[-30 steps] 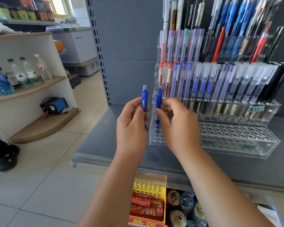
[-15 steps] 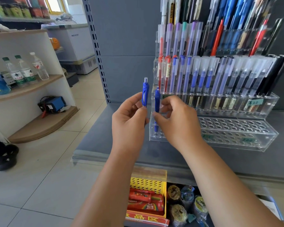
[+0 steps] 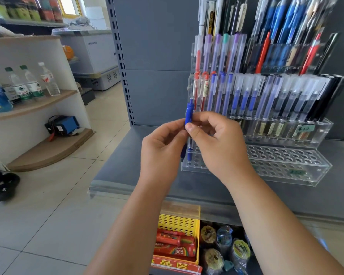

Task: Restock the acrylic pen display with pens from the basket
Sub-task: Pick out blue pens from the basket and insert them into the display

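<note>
Tiled floor (image 3: 48, 205), grey shelving panel (image 3: 157, 46), wooden corner shelf (image 3: 48, 149)

There is only one camera, and it sits on the person's head. It looks forward and down at the acrylic pen display (image 3: 286, 161) from very near, a bit above it. The left hand (image 3: 161, 147) and right hand (image 3: 220, 143), each with a blue pen (image 3: 188, 114), show just before the display's left end. Left of the display, the wide view catches the floor (image 3: 48, 205).

The display (image 3: 286, 167) is clear, glossy acrylic; the pen (image 3: 188, 114) is smooth blue plastic. The shelf (image 3: 127, 155) is matt grey metal, the bin (image 3: 177, 223) perforated yellow plastic. The floor (image 3: 48, 195) is smooth, glossy tile.
</note>
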The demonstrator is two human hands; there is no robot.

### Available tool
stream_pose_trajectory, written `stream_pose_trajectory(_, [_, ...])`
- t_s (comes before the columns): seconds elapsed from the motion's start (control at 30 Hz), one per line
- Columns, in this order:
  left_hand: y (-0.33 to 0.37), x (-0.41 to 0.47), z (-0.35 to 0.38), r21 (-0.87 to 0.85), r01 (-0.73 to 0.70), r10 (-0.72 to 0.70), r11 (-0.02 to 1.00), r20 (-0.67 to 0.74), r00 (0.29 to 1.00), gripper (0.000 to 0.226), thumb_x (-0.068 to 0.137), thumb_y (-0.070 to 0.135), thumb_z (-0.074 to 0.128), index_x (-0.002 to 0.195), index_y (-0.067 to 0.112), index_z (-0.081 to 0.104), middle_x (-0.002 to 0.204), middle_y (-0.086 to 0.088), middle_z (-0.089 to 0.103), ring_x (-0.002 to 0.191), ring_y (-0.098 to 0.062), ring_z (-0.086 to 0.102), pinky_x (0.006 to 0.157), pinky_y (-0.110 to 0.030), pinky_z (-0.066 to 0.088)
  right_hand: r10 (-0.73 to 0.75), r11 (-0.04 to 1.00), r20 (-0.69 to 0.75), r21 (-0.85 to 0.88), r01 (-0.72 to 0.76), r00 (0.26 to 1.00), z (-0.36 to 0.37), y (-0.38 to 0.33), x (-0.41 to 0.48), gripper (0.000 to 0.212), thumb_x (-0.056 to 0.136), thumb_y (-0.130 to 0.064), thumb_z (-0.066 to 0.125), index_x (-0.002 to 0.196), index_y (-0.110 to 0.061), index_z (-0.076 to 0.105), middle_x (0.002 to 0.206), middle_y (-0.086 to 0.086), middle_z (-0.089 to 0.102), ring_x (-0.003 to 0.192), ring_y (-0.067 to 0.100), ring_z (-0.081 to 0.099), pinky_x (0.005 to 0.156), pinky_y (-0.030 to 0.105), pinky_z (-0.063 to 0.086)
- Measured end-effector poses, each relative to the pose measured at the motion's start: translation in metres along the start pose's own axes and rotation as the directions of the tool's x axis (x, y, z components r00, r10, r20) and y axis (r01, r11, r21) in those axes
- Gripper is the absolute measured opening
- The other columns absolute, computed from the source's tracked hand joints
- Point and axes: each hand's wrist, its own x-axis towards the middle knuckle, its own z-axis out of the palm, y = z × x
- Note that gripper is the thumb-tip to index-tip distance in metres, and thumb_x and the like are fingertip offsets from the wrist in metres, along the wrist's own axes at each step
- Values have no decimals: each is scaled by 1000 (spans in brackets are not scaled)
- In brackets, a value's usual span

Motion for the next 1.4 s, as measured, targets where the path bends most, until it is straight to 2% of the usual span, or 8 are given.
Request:
stream_pose_trajectory(0.07, [-1,1,0,16,-17,17,1000,-24,1000,22,95,3,61,101,20,74,92,-2,77,91,-29,71,80,-37,61,1,1000,-3,15,-1,1000,-1,-1,3,15,94,-17,66,107,-22,73,87,-12,72,79,2,67,74,16,54])
stream_pose_trajectory(0.2, [-6,5,-5,-15,25,-28,1000,-153,988,35,85,-14,46,83,18,60,80,7,67,76,-5,61,70,-18,48,-17,999,-43,45,19,999,-2,-4,5,15,95,-14,65,108,-17,72,87,-10,72,76,5,65,75,20,55])
stream_pose_trajectory(0.5, [-6,7,-10,0,30,-30,1000,-104,994,37,82,-17,43,76,16,60,73,6,62,71,-7,55,63,-15,43,-49,999,-126,-4,49,991,-5,-7,8,16,96,-16,64,109,-20,72,90,-14,71,76,2,65,69,18,55])
stream_pose_trajectory(0.63, [-5,5,-7,10,19,-18,1000,-82,996,36,84,-16,44,79,16,61,77,5,63,72,-7,57,63,-12,45,-1,1000,-118,-27,-2,993,-4,-3,7,13,95,-17,64,105,-23,72,82,-10,71,68,8,64,67,28,57])
stream_pose_trajectory(0.77, [-5,5,-6,29,19,-17,999,-72,997,35,85,-15,45,80,16,63,77,6,63,72,-6,59,62,-12,45,7,998,-118,-66,-14,993,-3,0,6,12,95,-19,65,102,-27,70,80,-15,69,67,1,60,64,19,53])
stream_pose_trajectory(1.0, [-6,5,-6,14,28,-27,999,-64,998,35,87,-13,46,81,17,63,80,3,64,72,-8,62,61,-12,46,5,987,-97,-158,-21,995,-1,3,4,13,94,-24,65,106,-25,71,86,-16,68,77,1,62,71,20,54])
stream_pose_trajectory(1.2, [-6,6,-5,19,33,-32,999,-57,998,36,87,-13,47,80,18,63,80,4,65,73,-10,63,60,-13,47,20,985,-80,-171,-34,997,4,8,2,12,92,-19,67,101,-26,67,84,-19,65,76,-5,60,66,8,46])
stream_pose_trajectory(1.4, [-5,5,-6,16,41,-41,999,-24,999,37,88,-13,47,79,19,62,83,2,65,76,-13,66,60,-12,47,39,979,-59,-200,-50,998,9,8,-3,13,91,-21,67,99,-30,63,84,-22,63,76,-7,60,62,6,45])
